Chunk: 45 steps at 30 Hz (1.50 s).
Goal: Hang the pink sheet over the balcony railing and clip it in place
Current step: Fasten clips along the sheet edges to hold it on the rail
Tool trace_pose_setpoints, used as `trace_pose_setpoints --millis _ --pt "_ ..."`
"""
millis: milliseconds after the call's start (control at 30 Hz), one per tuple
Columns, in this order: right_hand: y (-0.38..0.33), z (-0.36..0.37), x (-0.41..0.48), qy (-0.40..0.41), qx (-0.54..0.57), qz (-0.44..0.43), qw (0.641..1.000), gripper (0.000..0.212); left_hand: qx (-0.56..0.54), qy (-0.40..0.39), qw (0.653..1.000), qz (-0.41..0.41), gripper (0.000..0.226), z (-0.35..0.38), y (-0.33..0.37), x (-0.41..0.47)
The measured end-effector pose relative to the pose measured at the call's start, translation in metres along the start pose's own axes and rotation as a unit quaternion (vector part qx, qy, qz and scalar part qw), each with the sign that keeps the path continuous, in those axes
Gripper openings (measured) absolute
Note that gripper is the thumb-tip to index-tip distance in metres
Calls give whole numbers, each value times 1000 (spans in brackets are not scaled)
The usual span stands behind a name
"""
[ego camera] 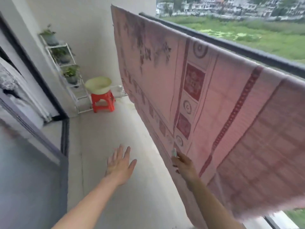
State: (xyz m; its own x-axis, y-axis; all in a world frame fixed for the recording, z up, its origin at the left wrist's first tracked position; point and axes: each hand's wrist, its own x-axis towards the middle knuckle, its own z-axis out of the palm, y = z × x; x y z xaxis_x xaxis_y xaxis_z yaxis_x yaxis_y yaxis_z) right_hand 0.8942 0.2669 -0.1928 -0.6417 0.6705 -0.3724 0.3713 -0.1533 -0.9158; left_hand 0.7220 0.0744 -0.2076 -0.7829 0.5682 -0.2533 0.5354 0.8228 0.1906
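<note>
Far on your left a white plant rack stands against the wall, and beside it a pale basin sits on a red stool. Your left hand hangs over the balcony floor with fingers straight and spread wide, holding nothing and clear of the cloth. Your right hand is at the low hanging edge of the pink sheet, pinching a small pale thing that looks like a clip. Blur hides whether the fingers also catch the fabric. The sheet is already draped over the dark railing, most of it falling on your side.

By my reading, hanging is done and clipping is the step in hand. Next, raise the clip to the rail top, steady the cloth there with your free left hand, and bite the clip over both sheet and rail.
</note>
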Motion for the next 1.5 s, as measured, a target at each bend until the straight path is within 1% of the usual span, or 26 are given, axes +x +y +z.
trace_pose_setpoints --millis 67,100,200,333,400,467,633,700,767,900,1067,1200,1367,1500 --pt "-29 36 40 15 -35 -11 999 37 -4 28 999 -15 67 -25 -29 34" --pt "-46 53 60 19 -58 -18 998 39 -5 40 999 -21 66 -40 -42 52" --pt "-92 103 109 19 -88 -73 993 38 -22 72 997 -29 64 -78 -76 102" --pt "-140 164 167 27 -104 -128 986 26 -44 97 994 -34 65 -107 -113 170" --pt "-156 193 203 3 -103 -130 986 25 -45 97 993 -43 66 -115 -130 207" --pt "-165 222 245 -17 -89 -122 988 30 -48 96 993 -52 66 -121 -148 248" --pt "-196 294 383 -26 -79 -125 989 36 -32 93 993 -69 66 -154 -191 382" --pt "-223 318 439 -30 -61 -113 991 39 -31 94 991 -87 67 -177 -205 437" --pt "-254 340 489 -25 -45 -103 993 41 -25 100 991 -87 67 -207 -218 487" --pt "-326 388 581 -29 -33 -113 993 40 -12 128 988 -90 66 -264 -242 580" --pt "-382 444 677 -50 -54 -124 990 42 -34 128 986 -104 66 -289 -285 682" --pt "-404 491 767 -38 -67 -119 990 43 -59 110 987 -101 67 -298 -325 784" --pt "-447 565 887 8 -65 -109 992 49 -86 98 988 -78 67 -331 -379 937" --pt "-510 614 965 43 -67 -114 990 37 -96 74 992 -40 69 -386 -414 1049"
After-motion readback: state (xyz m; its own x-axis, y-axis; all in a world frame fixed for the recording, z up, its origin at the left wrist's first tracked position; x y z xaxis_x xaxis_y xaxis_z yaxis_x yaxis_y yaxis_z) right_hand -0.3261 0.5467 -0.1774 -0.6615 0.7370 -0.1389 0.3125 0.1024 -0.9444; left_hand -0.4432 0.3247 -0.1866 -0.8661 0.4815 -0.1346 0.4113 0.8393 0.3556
